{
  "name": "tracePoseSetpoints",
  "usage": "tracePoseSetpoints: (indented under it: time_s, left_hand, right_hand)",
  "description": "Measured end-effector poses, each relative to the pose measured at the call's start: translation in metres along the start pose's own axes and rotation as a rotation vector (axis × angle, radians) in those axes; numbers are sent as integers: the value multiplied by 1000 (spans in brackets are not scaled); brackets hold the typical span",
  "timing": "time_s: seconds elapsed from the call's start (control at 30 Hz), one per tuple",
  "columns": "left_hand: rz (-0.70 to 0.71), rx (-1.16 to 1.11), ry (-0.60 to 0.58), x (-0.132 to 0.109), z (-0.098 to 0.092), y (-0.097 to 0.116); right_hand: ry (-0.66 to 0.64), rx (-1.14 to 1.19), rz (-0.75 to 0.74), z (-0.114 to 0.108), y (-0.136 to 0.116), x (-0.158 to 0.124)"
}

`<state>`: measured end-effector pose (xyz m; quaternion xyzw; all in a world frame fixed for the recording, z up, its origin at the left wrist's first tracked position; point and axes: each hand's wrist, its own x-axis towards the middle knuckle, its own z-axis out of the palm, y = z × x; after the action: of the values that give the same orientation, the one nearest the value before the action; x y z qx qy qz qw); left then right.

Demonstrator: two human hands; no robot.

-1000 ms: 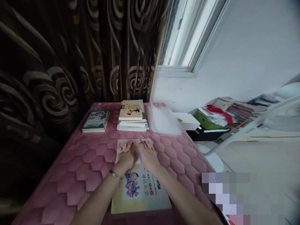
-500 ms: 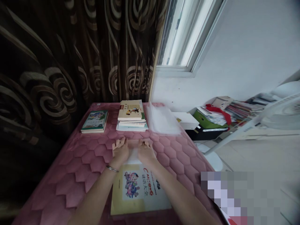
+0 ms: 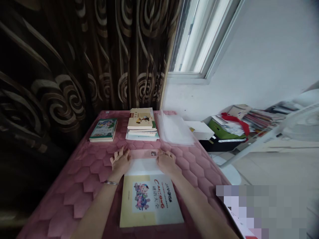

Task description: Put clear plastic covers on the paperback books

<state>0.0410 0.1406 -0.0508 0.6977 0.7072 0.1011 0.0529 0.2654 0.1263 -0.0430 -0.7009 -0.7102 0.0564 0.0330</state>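
- Now the book (image 3: 149, 199) lies flat on the pink quilted table (image 3: 79, 189), straight in front of the person, its yellow cover with the cartoon picture facing up.
- A clear plastic sleeve (image 3: 143, 166) covers the book's far end, and both hands press down on it there.
- The left hand (image 3: 121, 160) lies flat at the far left corner, fingers spread, gripping nothing; a bracelet (image 3: 111, 182) sits on that wrist.
- The right hand (image 3: 166, 161) lies flat at the far right corner, also spread and gripping nothing.
- A second ago the two hands lay side by side at the middle of the far end; since then they have slid outward and now sit well apart, with bare sleeve between them.
- Beyond the hands stand a stack of books (image 3: 142, 124), a green book (image 3: 103, 129) to its left and a pile of clear sheets (image 3: 174, 131) to its right.
- Open quilt lies left of the book; the table's right edge runs near the right forearm.
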Motion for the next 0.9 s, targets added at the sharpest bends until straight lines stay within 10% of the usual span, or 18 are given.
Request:
tracePoseSetpoints:
  time_s: [0.27,0.6,0.9]
  left_hand:
    - [27,9,-41,9,-13,-8]
    - [360,-75,-103,-60,12,80]
    - [384,8,-81,-62,21,73]
  right_hand:
    - [-86,67,-14,-12,21,7]
    - [12,-10,-17,0,10,4]
    - [-27,154,-192,3,-30,-30]
